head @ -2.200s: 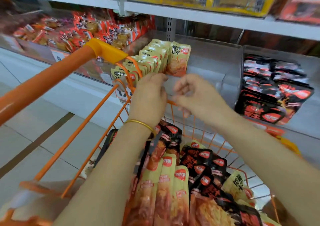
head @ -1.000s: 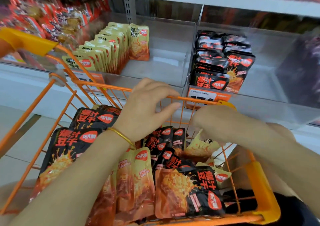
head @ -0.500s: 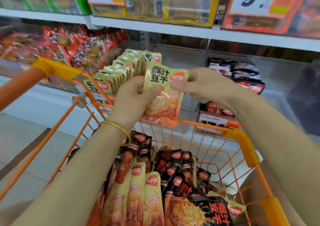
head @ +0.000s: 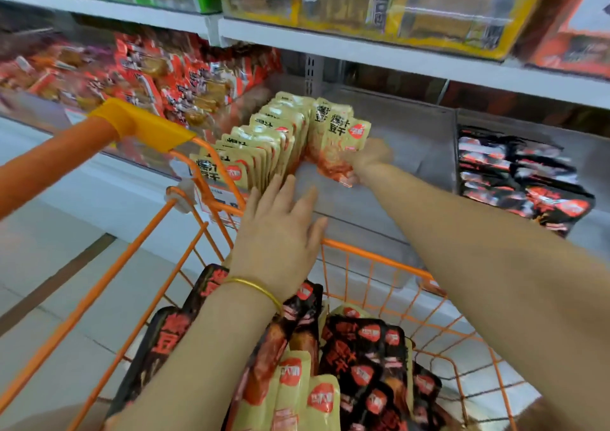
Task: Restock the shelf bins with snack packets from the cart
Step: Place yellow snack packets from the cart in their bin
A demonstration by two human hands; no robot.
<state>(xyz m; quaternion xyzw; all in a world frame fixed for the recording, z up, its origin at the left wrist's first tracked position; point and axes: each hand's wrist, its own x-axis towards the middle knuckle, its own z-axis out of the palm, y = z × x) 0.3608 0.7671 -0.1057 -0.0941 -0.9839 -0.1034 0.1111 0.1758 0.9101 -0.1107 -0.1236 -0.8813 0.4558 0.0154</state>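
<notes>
I make out the right hand gripping, I think, a beige packet at the far end of the row in the bin, the left hand spread open nearby, likely to steady them.

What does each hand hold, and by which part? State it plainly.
The right hand grips a beige snack packet by its lower end. The left hand is open and holds nothing.
</notes>
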